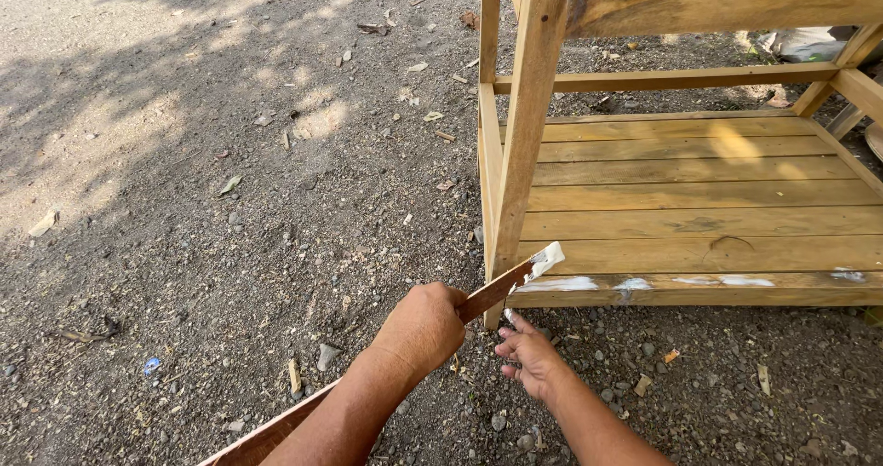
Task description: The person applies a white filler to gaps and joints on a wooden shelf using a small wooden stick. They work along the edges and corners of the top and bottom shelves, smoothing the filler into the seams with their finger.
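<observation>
- Wooden stick (492,291), thin and flat, is gripped in the left hand (421,326) and is pointed up and to the right, toward the lower front corner of a wooden frame.
- A board (267,436) of the same reddish wood is seen at the bottom edge, beside the left forearm; whether it is part of the stick cannot be told.
- The fingers of the left hand are curled tight around the stick, so that a fist is formed and only the back of the hand is shown.
- A dab of white paste (546,258) is carried on the far tip of the stick, which is held just beside the front leg (531,116) of the frame and just above the front edge of the slatted shelf.
- The right hand (527,353) is held low over the gravel ground (230,245), just under the stick and near the foot of the leg; its fingers (511,323) are loosely spread and slightly bent, and nothing is held in them.
- Streaks of white paste (561,284) are seen smeared along the front edge of the slatted shelf (699,222), with further patches to the right.
- The shelf is made of several long planks laid side by side, set low between the legs.
- A cross rail (662,80) is fixed above the shelf, and a broad plank (727,1) is set higher at the top.
- Farther off, dry leaves, small stones and wood chips are scattered over the ground, which is dappled with shade.
</observation>
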